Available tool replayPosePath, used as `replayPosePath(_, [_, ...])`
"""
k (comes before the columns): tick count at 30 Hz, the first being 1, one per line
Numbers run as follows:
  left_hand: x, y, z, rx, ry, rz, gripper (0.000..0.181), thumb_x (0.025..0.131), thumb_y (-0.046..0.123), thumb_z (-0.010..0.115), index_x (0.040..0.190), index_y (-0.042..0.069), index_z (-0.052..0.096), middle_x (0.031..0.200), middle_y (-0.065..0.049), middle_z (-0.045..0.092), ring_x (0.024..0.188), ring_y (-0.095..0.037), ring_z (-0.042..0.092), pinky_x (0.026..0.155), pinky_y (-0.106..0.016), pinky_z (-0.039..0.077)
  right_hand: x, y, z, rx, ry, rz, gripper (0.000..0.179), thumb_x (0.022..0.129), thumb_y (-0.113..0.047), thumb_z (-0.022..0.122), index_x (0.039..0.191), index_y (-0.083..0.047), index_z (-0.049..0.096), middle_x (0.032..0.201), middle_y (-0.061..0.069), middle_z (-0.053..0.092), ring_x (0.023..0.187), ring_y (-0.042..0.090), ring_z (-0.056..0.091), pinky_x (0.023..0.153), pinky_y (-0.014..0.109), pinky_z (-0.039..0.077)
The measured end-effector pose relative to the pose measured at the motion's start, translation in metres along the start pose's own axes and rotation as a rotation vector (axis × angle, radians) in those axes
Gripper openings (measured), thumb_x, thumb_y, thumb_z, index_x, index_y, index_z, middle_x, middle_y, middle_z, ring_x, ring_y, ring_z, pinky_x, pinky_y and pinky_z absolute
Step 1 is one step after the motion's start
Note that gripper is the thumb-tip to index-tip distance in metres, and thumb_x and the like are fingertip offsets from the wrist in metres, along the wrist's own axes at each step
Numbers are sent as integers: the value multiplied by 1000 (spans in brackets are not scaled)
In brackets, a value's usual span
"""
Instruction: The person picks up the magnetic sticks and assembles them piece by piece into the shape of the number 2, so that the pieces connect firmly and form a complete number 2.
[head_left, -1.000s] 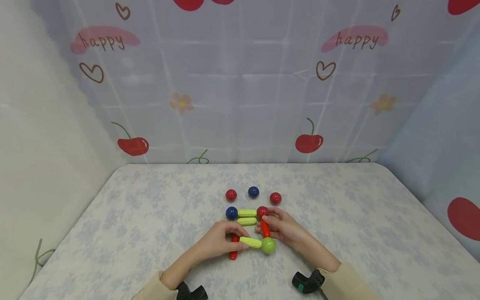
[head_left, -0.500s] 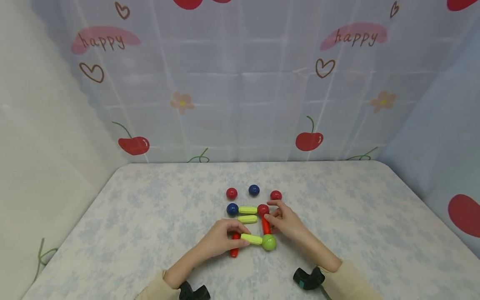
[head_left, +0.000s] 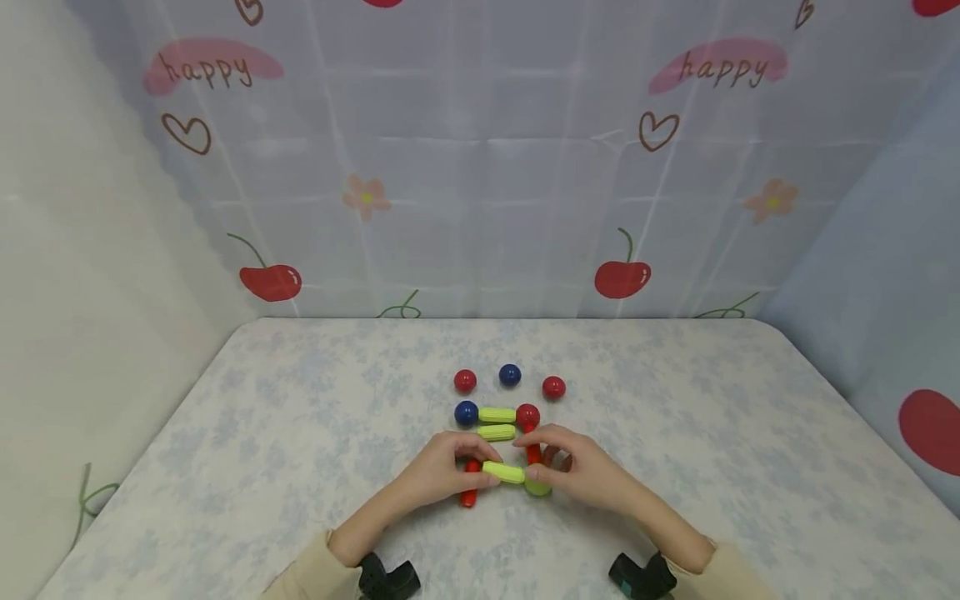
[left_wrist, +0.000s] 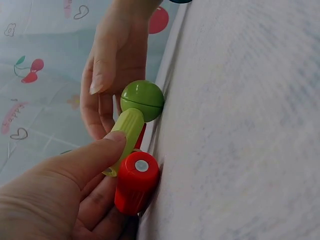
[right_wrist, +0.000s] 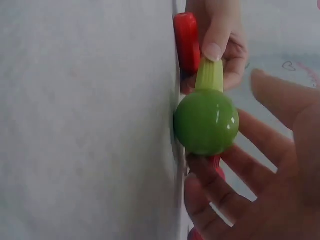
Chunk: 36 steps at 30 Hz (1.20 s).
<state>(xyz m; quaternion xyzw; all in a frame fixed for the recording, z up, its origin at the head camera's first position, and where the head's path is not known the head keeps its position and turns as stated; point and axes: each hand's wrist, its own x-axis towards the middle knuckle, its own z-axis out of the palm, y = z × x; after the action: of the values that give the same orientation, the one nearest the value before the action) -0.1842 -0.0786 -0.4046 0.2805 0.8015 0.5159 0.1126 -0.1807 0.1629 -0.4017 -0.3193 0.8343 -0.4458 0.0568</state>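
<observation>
My left hand pinches a yellow-green magnetic rod between thumb and fingers. The rod's right end meets a green ball on the table. My right hand is around that ball with fingers spread, its thumb standing off in the right wrist view. From the ball a red rod, partly behind my right fingers, runs back to a red ball. Another yellow-green rod links that red ball to a blue ball. A loose red rod lies beneath my left hand.
A spare yellow-green rod lies just in front of the linked one. Farther back sit a red ball, a blue ball and another red ball. A printed curtain hangs behind the table.
My right hand has left the red ball and red rod and come nearer to me, to the green ball. The left hand keeps its pinch on the yellow-green rod.
</observation>
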Motion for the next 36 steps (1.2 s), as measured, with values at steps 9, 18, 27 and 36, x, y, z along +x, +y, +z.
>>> replayPosePath(9, [3,-12,2,-14,6,-18,17,80,7,75,95,7,69,85,3,67,79,-10,61,77,-32,48,1,-2,21,-214,37,-64,27,84,-18,72,110,-23,67,108,-12,58,98,14,52,80,37,45])
replayPosePath(18, [6,-24,-4,-33,-55,35,19,81,15,75,99,12,69,89,7,67,84,-9,62,81,-29,47,1,3,26,-199,111,-106,28,80,-11,74,105,-23,68,105,-12,59,95,13,52,77,35,46])
replayPosePath(27, [18,-23,-46,-38,67,40,24,88,15,67,107,0,65,97,-2,66,90,-17,61,83,-31,49,1,3,23,-161,68,-69,24,83,-14,72,104,-24,66,104,-12,58,92,14,50,77,33,44])
replayPosePath(36, [44,-34,-72,136,289,-30,34,85,18,72,115,6,64,108,-9,61,92,-23,57,77,-37,49,2,3,23,-115,43,-18,22,84,-17,72,104,-25,66,105,-12,57,96,16,51,81,36,43])
